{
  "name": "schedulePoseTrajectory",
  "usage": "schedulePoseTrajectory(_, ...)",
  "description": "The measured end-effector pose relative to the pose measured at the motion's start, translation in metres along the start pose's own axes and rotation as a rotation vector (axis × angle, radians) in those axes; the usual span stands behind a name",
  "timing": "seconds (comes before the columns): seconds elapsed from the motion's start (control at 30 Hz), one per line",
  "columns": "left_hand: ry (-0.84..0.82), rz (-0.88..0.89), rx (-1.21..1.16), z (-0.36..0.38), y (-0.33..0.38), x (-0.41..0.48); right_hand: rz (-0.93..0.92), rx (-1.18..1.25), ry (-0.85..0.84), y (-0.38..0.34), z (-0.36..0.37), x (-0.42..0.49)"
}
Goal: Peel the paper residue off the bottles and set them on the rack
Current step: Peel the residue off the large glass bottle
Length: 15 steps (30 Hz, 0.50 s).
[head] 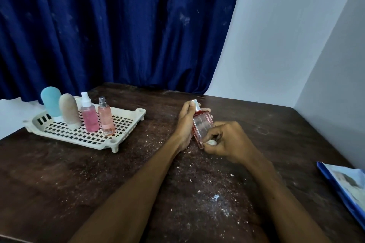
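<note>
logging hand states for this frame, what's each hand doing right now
Left hand: closed around the square bottle, holding it tilted.
Right hand: fingers pinching a white paper wad at the bottle's lower end.

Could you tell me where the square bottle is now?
Head view, right of centre: the left hand holds the square bottle, the right hand pinches paper at its base, right of the rack.

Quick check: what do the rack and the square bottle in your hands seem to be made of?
Rack: cream plastic, matte, judging by its moulded grid and corner feet. Square bottle: probably clear glass, glossy, red-tinted, with thick flat walls; hard plastic is possible.
</note>
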<state>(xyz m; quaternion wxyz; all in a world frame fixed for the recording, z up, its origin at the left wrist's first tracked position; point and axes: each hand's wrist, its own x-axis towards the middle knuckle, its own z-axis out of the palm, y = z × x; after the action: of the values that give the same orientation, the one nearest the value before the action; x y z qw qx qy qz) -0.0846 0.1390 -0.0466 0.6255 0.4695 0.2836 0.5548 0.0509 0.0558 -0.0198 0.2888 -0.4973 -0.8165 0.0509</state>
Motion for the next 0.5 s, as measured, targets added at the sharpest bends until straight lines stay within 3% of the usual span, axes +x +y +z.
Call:
schedulePoseTrajectory(0.13, 0.009, -0.002, -0.006, 0.0, 0.001, 0.0, 0.055, -0.06, 0.167, 0.001, 0.006, 0.0)
schedulePoseTrajectory(0.33, 0.002, 0.023, 0.027, 0.002, 0.002, -0.002, -0.019, 0.071, 0.01, 0.001, 0.006, 0.0)
schedulePoseTrajectory(0.5, 0.0, 0.029, 0.052, 0.002, 0.002, -0.001, 0.105, -0.001, 0.123, 0.015, -0.002, -0.004)
